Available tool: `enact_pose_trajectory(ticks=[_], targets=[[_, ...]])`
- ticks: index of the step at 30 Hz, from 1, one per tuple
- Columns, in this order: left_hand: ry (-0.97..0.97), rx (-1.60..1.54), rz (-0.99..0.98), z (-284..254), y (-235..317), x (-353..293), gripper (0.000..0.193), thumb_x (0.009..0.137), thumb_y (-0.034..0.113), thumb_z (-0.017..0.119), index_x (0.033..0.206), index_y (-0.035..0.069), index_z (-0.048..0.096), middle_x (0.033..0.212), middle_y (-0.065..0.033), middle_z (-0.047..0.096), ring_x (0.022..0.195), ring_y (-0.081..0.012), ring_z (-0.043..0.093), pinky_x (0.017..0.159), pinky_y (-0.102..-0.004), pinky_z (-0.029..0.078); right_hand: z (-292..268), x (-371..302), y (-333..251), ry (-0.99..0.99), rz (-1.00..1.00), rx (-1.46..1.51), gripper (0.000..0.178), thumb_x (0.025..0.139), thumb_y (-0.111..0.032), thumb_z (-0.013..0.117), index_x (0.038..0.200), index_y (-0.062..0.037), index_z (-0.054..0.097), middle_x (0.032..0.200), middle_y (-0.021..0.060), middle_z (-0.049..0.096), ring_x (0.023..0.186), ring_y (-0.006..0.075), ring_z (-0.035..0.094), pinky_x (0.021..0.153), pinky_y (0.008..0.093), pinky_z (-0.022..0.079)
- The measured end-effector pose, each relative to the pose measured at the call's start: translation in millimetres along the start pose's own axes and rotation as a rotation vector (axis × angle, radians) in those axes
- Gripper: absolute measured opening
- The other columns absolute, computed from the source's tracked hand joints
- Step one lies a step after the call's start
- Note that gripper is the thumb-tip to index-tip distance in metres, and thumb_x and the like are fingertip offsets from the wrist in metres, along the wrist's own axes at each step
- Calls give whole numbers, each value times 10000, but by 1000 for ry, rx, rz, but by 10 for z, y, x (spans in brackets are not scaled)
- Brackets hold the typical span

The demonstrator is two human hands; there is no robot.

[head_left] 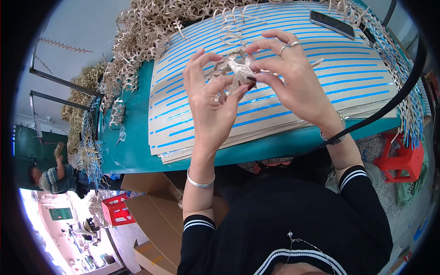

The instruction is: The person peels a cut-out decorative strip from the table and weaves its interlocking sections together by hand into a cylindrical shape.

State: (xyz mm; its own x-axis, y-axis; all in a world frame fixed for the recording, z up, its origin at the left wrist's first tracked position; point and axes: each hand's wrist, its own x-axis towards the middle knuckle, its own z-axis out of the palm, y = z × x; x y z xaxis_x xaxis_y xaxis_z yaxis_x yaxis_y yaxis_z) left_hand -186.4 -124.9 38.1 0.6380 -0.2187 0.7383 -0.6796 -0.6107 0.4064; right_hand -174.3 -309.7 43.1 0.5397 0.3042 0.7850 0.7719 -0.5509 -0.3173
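A pale gold strip with leaf-shaped pieces (pixel 240 68) is held up between my hands over the stacked sheets. My left hand (pixel 211 98) pinches its lower edge between thumb and fingers. On the other side, my right hand (pixel 293 75) grips it with thumb and index finger, the remaining fingers bent above. The strip is looped, and my fingers hide part of it. Beneath lies a stack of beige sheets (pixel 362 87) with rows of blue stripes.
A big heap of beige leafy strips (pixel 142 30) covers the table's far left. A phone (pixel 332 24) lies at the far right, and a loose coiled strip (pixel 230 30) at the back. A black cable (pixel 389 107) arcs across the right. Red stools (pixel 401 158) and an opened cardboard box (pixel 156 224) stand below.
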Motion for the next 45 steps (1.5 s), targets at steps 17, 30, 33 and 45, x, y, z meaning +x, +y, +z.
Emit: enact_pose_trajectory(ticks=[17, 30, 33, 45], targets=[[-19, -108, -127, 102, 111, -25, 158, 604, -12, 772, 728, 29, 682, 1111, -115, 538, 1186, -330, 430, 970, -446, 340, -80, -65, 44, -156, 91, 153, 67, 788, -53, 642, 824, -1, 665, 1156, 75, 605, 1226, 297, 430, 975, 389, 394], [-27, 29, -11, 148, 68, -19, 168, 628, -31, 770, 750, 47, 684, 1139, -84, 542, 1079, -249, 480, 564, -262, 453, -28, -70, 36, -136, 108, 190, 49, 751, -59, 672, 761, -11, 673, 1054, 81, 644, 1122, 277, 514, 906, 384, 438], [9, -12, -53, 165, 97, -16, 156, 607, -47, 751, 730, 0, 668, 1116, -129, 532, 1088, -306, 471, 804, -382, 398, 22, -62, -26, -85, 85, 96, 52, 721, -34, 678, 760, -21, 646, 1051, 70, 631, 1155, 283, 494, 944, 392, 413], [73, 6, -121, 161, 25, -46, 230, 642, -92, 702, 818, 53, 732, 1095, -75, 536, 1002, -196, 520, 458, -201, 440, 235, -49, -90, 34, 142, 16, 88, 684, -31, 687, 737, -34, 617, 1066, 66, 610, 1167, 310, 469, 966, 408, 388]])
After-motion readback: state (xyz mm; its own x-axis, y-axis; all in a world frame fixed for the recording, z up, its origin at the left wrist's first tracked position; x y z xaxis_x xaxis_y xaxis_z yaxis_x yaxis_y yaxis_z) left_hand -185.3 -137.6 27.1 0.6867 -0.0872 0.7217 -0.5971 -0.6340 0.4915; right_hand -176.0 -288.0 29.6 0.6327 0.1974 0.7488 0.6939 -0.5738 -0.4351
